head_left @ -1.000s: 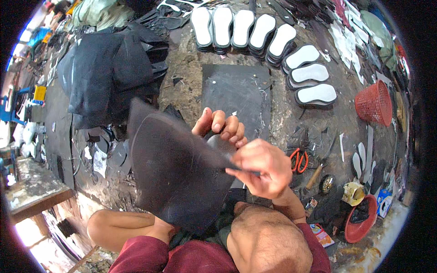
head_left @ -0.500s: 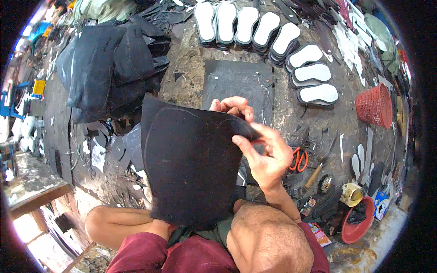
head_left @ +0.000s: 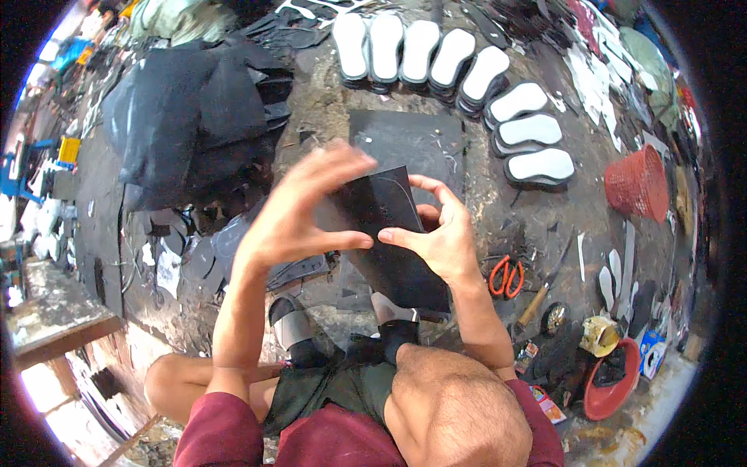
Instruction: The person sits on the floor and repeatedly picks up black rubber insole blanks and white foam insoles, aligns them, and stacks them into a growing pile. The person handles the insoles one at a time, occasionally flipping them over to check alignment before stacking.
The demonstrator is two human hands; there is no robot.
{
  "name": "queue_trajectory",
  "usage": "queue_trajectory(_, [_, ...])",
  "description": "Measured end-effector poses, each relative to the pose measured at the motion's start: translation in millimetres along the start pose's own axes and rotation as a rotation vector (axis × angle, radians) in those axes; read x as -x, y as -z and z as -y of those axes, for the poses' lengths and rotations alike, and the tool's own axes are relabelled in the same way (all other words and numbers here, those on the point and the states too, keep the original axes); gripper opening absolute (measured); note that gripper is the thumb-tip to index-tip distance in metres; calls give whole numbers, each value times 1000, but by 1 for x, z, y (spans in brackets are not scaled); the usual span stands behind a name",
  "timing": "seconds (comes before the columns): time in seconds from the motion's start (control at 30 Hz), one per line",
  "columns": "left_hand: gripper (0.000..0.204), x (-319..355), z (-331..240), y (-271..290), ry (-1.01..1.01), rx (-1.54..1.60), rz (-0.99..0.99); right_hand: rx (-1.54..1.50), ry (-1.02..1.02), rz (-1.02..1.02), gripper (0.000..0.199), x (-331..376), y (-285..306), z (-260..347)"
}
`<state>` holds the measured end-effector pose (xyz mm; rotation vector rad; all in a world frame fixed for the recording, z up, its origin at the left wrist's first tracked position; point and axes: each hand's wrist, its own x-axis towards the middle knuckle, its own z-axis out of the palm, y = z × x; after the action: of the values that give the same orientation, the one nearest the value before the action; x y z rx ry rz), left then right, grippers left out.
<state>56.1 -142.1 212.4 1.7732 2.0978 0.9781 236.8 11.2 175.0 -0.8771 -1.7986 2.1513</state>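
A black flexible sheet [head_left: 381, 206] with a pale curved line marked near its top hangs in front of me, narrower in view than a flat sheet. My right hand [head_left: 442, 237] grips its right side, the thumb across the near face and the fingers behind. Close to the sheet's left edge is my left hand [head_left: 292, 214], blurred, its thumb and fingers spread apart. Whether the left thumb touches the sheet is hard to tell. Beneath the sheet lies a dark rectangular board [head_left: 405, 132] on the floor.
Stacks of white-topped sole shapes [head_left: 453, 58] curve across the far right. A heap of black sheets [head_left: 187, 117] lies at far left. Orange-handled scissors [head_left: 507, 278], a wooden-handled tool [head_left: 534, 303], a red basket [head_left: 638, 183] and a red basin [head_left: 611, 397] are on the right.
The black sheet has turned and shifted right, now showing a narrower face. My left hand has come up from behind it into view; my right hand still grips it.
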Motion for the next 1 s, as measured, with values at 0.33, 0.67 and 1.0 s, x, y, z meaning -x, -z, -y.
queue_trajectory(0.33, [47,14,41,-1,553,942,334,-287,-187,212,26,-18,15,-23])
queue_trajectory(0.67, [28,90,85,138,561,907,-847,-59,230,-515,38,-46,71,-18])
queue_trajectory(1.0, [39,318,197,-32,1689,290,-924,80,124,45,28,-36,-64,-121])
